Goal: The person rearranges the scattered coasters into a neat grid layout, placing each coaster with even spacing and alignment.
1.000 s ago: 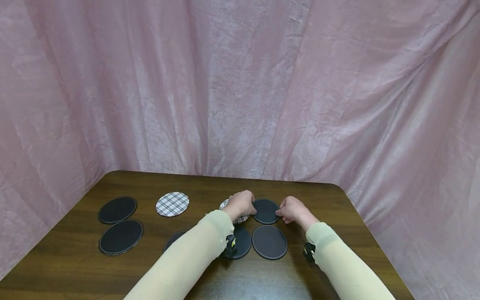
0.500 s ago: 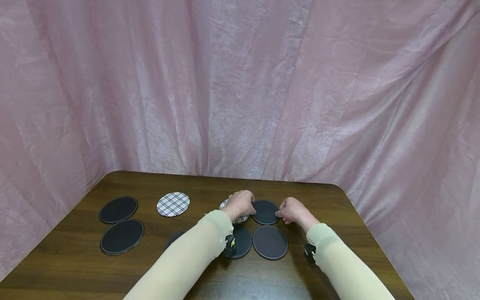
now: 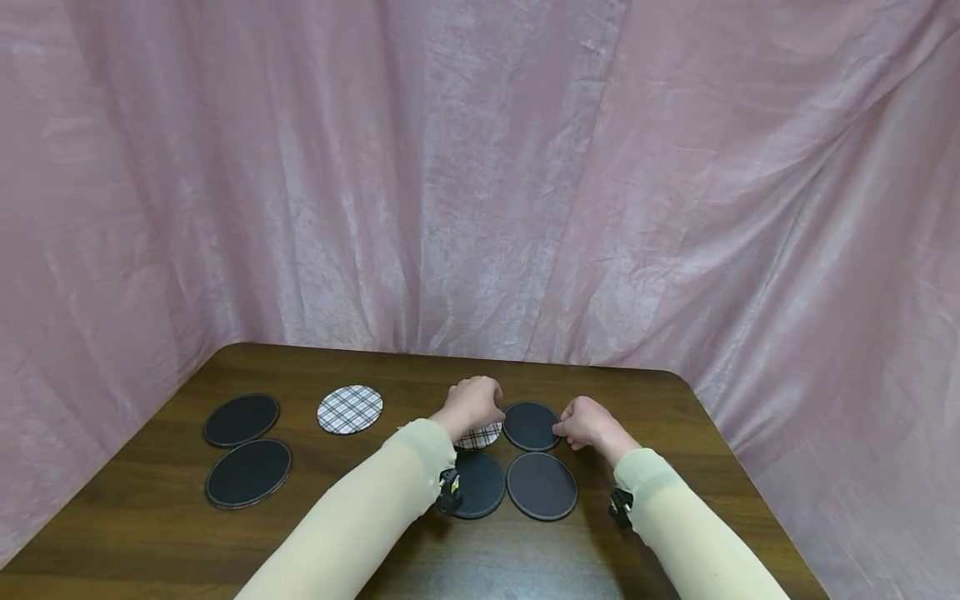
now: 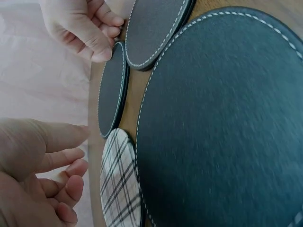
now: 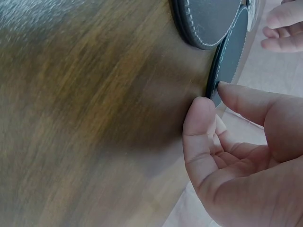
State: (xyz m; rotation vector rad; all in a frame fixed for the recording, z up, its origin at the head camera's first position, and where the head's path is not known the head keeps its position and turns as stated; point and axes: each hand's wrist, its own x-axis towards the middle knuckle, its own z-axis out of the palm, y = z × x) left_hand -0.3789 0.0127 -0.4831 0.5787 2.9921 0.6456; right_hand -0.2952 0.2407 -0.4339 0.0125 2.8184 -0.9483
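A black round coaster [image 3: 532,426] with white edge stitching lies at the back of a small group. My right hand [image 3: 591,427] is at its right rim. In the right wrist view, the thumb lies on the rim and the index finger beside it, pinching the edge. My left hand [image 3: 473,403] hovers at the coaster's left, thumb and fingers apart and holding nothing. Partly under it in the head view is a plaid coaster [image 3: 480,436]. Two more dark coasters sit in front, a right one [image 3: 542,486] and a left one [image 3: 482,484], partly covered by the left wrist.
On the left of the wooden table [image 3: 315,525] lie two black coasters, a rear one [image 3: 241,420] and a front one [image 3: 248,473], nearly touching. A white plaid coaster [image 3: 349,409] lies between them and the group. A pink curtain [image 3: 480,183] hangs behind the table.
My left hand has drawn back slightly to the left and up from the black coaster's rim. Its forearm now covers a dark coaster that partly showed before. My right hand stays put.
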